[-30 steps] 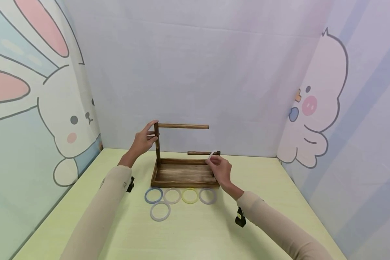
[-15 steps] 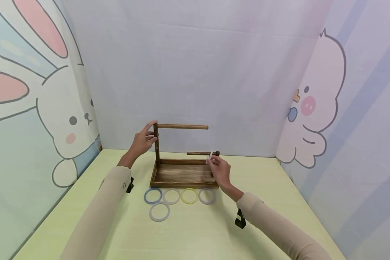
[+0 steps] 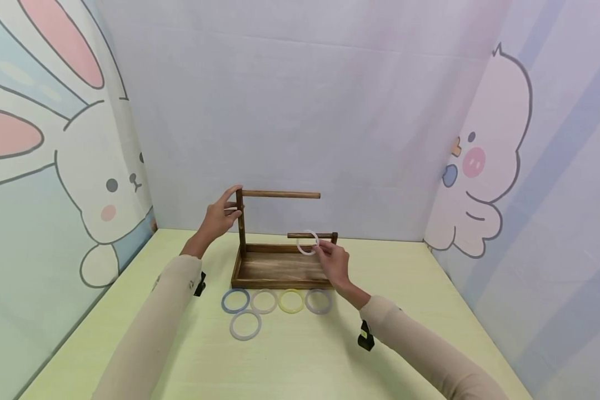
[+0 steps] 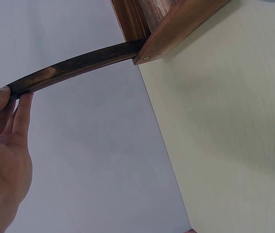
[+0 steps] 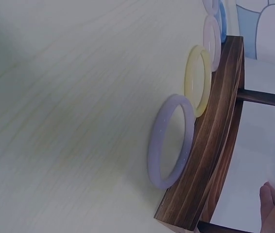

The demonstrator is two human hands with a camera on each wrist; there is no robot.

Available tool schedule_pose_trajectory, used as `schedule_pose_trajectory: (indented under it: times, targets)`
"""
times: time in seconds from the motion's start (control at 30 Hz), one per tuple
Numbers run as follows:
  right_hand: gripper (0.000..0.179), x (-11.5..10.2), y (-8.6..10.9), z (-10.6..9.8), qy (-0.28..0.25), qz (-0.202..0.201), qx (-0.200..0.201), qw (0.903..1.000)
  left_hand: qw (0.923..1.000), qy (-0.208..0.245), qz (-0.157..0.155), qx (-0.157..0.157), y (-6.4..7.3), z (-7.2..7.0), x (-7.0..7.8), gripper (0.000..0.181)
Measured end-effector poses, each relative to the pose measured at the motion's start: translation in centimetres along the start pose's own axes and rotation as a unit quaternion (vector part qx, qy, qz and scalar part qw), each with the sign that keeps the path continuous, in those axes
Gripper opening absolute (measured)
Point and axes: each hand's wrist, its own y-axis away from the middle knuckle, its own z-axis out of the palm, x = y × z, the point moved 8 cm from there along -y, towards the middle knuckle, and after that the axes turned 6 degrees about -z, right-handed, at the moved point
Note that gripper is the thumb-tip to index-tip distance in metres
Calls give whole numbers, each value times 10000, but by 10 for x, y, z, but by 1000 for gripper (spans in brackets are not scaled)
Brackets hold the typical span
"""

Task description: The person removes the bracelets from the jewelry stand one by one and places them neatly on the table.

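A dark brown wooden bangle stand (image 3: 285, 284) has a tray base, a long upper bar and a short lower bar. My left hand (image 3: 219, 218) grips the top of its left post (image 3: 242, 228); in the left wrist view thumb and fingers lie on opposite sides of that post (image 4: 79, 64). Near the lower bar (image 3: 293, 235), my right hand (image 3: 335, 264) pinches a white bangle (image 3: 300, 250) at its right side. The bangle overlaps the bar; whether the bar passes through it I cannot tell. In the right wrist view only some fingertips (image 5: 266, 194) of that hand show.
Along the tray's front edge lie a blue bangle (image 3: 223, 303), a pale pink one (image 3: 253, 303), a yellow one (image 3: 281, 303) and a lavender one (image 3: 308, 303). Another pale bangle (image 3: 232, 329) lies nearer me on the light table (image 3: 300, 361). Cloth walls (image 3: 300, 111) enclose the table.
My right hand has moved left, bringing the white bangle from near the lower bar's right post toward its middle. The bangle has turned from edge-on to face me. My left hand stays put.
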Motion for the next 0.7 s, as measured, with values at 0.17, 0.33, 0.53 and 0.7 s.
schedule_pose_trajectory:
  times: [0.17,0.33,0.53,0.7]
  targets:
    - [21,-5,0,7,-60,-59,-101,9999,10000,2,-12,-2,0,-1,0,83]
    - [20,-10,-2,12,-33,-95,-137,9999,10000,17,-44,-6,0,-1,0,83]
    - [19,-14,-2,19,-95,-155,-182,9997,10000,19,-42,-11,1,-2,1,83]
    - [18,-17,-3,24,-366,-34,-210,9991,10000,31,-69,-31,1,-1,0,82]
